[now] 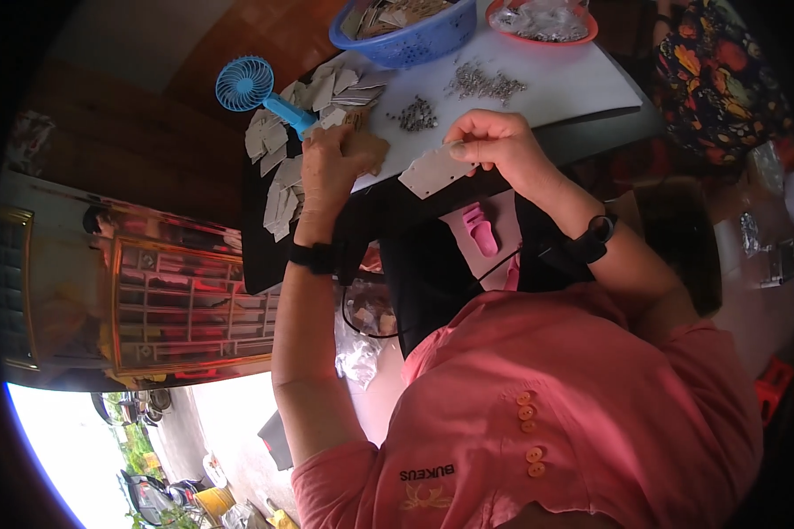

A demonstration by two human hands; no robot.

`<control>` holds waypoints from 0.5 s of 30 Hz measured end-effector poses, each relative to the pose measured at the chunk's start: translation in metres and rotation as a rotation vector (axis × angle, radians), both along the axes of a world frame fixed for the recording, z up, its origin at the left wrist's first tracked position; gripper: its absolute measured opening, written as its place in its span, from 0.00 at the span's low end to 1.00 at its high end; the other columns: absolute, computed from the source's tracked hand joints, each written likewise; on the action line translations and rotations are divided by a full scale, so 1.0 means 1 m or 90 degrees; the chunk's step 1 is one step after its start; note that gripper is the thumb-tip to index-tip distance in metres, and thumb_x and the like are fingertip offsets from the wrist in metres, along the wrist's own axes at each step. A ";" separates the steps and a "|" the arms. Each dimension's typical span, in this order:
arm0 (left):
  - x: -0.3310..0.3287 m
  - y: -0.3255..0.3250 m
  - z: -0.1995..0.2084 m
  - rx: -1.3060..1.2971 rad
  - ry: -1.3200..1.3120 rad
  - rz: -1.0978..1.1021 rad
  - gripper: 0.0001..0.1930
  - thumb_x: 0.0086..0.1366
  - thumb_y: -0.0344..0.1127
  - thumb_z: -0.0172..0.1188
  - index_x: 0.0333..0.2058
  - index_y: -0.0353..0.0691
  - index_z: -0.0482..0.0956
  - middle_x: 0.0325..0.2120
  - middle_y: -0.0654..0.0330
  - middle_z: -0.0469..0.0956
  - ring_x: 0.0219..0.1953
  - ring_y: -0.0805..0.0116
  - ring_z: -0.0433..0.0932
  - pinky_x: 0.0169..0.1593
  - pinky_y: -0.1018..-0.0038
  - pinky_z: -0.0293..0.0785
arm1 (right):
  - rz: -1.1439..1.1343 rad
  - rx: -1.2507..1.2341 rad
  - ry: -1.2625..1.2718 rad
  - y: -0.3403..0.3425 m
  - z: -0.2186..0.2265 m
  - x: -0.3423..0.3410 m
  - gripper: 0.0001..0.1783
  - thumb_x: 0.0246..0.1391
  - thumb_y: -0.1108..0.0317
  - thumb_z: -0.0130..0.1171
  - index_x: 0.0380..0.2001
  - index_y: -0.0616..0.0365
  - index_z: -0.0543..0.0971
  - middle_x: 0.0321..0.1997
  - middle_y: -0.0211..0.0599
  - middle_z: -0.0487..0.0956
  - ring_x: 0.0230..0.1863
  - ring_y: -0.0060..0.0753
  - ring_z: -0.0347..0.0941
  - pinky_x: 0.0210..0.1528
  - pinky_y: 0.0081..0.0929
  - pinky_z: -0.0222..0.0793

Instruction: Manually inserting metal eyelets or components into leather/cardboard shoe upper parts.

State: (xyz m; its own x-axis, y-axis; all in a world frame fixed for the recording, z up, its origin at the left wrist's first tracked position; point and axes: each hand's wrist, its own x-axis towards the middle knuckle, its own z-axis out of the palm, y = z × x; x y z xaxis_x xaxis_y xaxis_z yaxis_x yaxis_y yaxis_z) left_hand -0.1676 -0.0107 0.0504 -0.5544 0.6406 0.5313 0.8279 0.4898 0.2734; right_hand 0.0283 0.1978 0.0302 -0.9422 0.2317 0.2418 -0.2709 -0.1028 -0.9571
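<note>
My right hand (503,154) pinches a pale grey card (438,171) between thumb and fingers, holding it tilted just off the table's near edge. Small dark holes or dots run along the card. To the left, my left hand (331,169) is curled over a few brown cards (372,152), its thumb and fingers closing on them; its fingertips are partly hidden. More loose grey cards (282,196) lie in heaps beside and beyond it. Past the hands are a small pile of dark metal bits (416,115) and a wider scatter of silvery ones (487,82).
A blue handheld fan (245,84) lies among the cards on the white-topped table (582,93). At the far side stand a blue basin (415,51) of cards and a red bowl (547,37) with a plastic bag. A person in flowered clothing (719,79) is at the right.
</note>
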 end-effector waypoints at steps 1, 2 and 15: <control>0.000 0.001 0.000 -0.001 0.000 0.001 0.26 0.39 0.32 0.71 0.42 0.35 0.83 0.32 0.52 0.79 0.33 0.54 0.78 0.41 0.64 0.76 | -0.003 0.000 0.001 0.001 -0.002 0.000 0.05 0.53 0.70 0.63 0.33 0.57 0.81 0.28 0.24 0.78 0.25 0.14 0.68 0.30 0.15 0.61; 0.000 0.001 0.000 -0.002 0.000 0.003 0.25 0.39 0.30 0.71 0.42 0.35 0.83 0.30 0.53 0.78 0.32 0.56 0.78 0.40 0.65 0.76 | -0.019 0.018 0.017 0.000 -0.004 -0.001 0.04 0.53 0.70 0.63 0.33 0.57 0.81 0.28 0.24 0.78 0.26 0.14 0.68 0.30 0.15 0.60; 0.111 0.009 0.012 0.506 -0.719 -0.073 0.09 0.63 0.21 0.55 0.42 0.28 0.74 0.33 0.54 0.77 0.30 0.69 0.79 0.30 0.72 0.83 | -0.071 -0.072 0.008 -0.002 0.002 -0.005 0.05 0.50 0.71 0.65 0.31 0.58 0.81 0.26 0.22 0.76 0.25 0.14 0.65 0.28 0.15 0.59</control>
